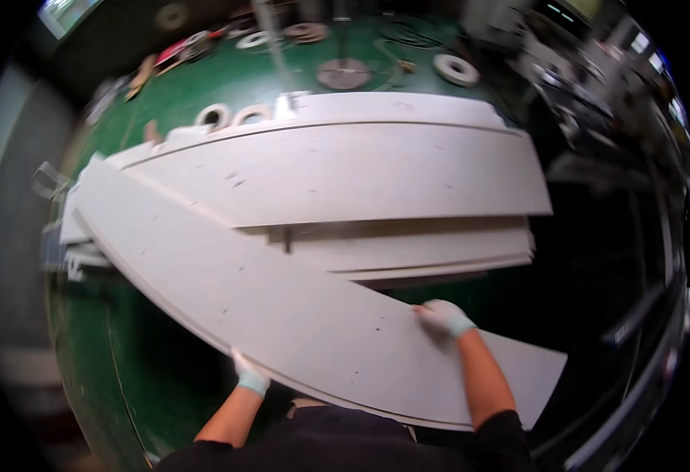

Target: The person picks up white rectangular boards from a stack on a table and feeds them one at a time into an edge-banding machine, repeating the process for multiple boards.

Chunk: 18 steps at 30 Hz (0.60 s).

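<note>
A long white panel lies slantwise in front of me, one end toward the far left and the other at the near right. Its surface carries small dark marks. My left hand, in a pale glove, grips the panel's near edge, with the fingers partly hidden beneath it. At the opposite long edge my gloved right hand is closed on the panel, its forearm reaching across the board. Behind, another white panel tops a stack of similar boards, and the slanted panel's left end overlaps that stack.
Rolls of edge tape stand behind the stack. On the green floor are a round metal base, a white roll and hoses. Dark machinery stands at the right, a grey wall at the left.
</note>
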Tool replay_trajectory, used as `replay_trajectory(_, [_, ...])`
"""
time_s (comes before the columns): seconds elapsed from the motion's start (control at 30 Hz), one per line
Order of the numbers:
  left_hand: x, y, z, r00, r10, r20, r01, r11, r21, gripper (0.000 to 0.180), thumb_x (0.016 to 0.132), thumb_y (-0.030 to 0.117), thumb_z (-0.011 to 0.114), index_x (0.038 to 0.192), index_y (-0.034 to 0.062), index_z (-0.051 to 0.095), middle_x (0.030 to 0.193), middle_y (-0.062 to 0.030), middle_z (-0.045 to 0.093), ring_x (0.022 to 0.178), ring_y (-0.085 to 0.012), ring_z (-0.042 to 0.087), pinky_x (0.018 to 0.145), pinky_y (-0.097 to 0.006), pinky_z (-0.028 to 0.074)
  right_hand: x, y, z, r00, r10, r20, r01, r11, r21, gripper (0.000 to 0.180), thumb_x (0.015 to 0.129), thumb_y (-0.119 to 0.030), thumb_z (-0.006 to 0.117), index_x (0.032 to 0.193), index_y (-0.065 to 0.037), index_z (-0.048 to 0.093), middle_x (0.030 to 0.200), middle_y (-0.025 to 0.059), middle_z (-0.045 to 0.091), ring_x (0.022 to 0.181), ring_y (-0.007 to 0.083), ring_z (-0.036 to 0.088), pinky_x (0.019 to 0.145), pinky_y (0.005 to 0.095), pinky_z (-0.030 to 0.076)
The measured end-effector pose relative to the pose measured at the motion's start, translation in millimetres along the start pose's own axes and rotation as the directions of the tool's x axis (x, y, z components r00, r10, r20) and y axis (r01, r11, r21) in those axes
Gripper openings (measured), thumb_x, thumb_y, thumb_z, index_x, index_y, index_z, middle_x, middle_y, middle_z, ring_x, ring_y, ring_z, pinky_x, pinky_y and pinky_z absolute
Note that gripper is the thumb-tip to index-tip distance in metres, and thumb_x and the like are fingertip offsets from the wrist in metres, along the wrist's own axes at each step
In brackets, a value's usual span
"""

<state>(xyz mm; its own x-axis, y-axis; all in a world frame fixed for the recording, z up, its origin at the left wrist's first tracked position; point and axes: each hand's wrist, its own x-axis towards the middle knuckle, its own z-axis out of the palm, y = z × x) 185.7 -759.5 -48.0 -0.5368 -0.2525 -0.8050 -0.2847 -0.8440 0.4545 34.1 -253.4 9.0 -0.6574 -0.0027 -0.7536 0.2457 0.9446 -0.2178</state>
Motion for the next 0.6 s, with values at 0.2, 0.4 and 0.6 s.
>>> replay_trajectory(0.2, [-49,-20,-21,0.968,-0.204,0.147,0.186,0.974,0.128,0.078,0.096,0.065,0.029,0.153,0.0123,0.041,0.158,-0.0111,0.04,0.142,-0.0365,0.038,0.117,-0.056,0.032,-83,-16,40,0.998,-0.02,-0.064,0.02,1.0,0.004,0.073,0.096,-0.07,0.038,0.114,-0.009,0.073,0.123,0.0148,0.069,0.117,0.0317,0.064,0.099,0.0415,0.05])
replay_trajectory(0.4, [-134,-80,-51,0.844,-0.341,0.413,0.327,0.939,0.107,0.077,0.097,0.06,0.033,0.155,0.0102,0.036,0.161,-0.0149,0.034,0.146,-0.0387,0.033,0.122,-0.057,0.025,-175,66,97,0.964,0.16,-0.212,-0.152,0.987,0.049,0.065,0.094,-0.068,0.044,0.103,-0.013,0.077,0.111,0.0124,0.073,0.107,0.0333,0.068,0.09,0.044,0.053])
replay_trajectory(0.6, [-238,-159,-107,0.8,-0.557,0.223,0.497,0.824,0.272,0.084,0.096,0.072,0.038,0.155,0.0127,0.037,0.161,-0.0108,0.037,0.147,-0.0342,0.034,0.122,-0.055,0.024,-297,239,278,0.84,0.249,-0.483,-0.198,0.968,0.154,0.066,0.093,-0.067,0.047,0.086,-0.007,0.073,0.095,0.0196,0.071,0.092,0.041,0.068,0.079,0.052,0.052])
